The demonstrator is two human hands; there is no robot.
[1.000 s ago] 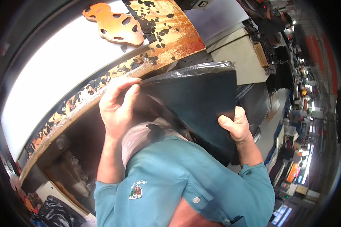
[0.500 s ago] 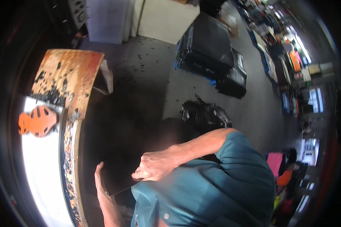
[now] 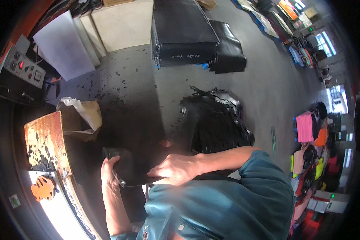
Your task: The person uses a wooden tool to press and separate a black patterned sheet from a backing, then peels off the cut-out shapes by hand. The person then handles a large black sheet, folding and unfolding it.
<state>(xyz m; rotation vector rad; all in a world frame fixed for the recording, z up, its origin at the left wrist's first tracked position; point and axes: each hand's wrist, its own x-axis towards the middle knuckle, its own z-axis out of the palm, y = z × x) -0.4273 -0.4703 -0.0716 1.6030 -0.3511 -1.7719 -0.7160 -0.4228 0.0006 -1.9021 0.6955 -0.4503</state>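
Observation:
A dark, flexible black sheet (image 3: 137, 170) stretches between my hands, close to my body. My left hand (image 3: 109, 170) grips its left edge, thumb on top and fingers mostly hidden below. Across my front, my right hand (image 3: 175, 169) is closed on the sheet's near edge, its fingers curled over it. Shadow hides much of the sheet's far part. Left of my left hand, an orange flat piece with dark slots (image 3: 43, 188) lies on a bright white board (image 3: 60, 214). Beyond my right forearm sits a heap of glossy black sheets with ragged edges (image 3: 218, 120).
A worn wooden table (image 3: 46, 128) with black scraps stands at the left, beside an open paper bag (image 3: 84, 118). Farther off are a control box (image 3: 28, 68), pale panels (image 3: 124, 26) and a stack of black sheets (image 3: 184, 34). Coloured material piles (image 3: 305, 127) line the right.
My view has swung, bringing the control box and paper bag into fuller sight. The black sheet between my hands shows more plainly, and my left thumb now lies over its edge.

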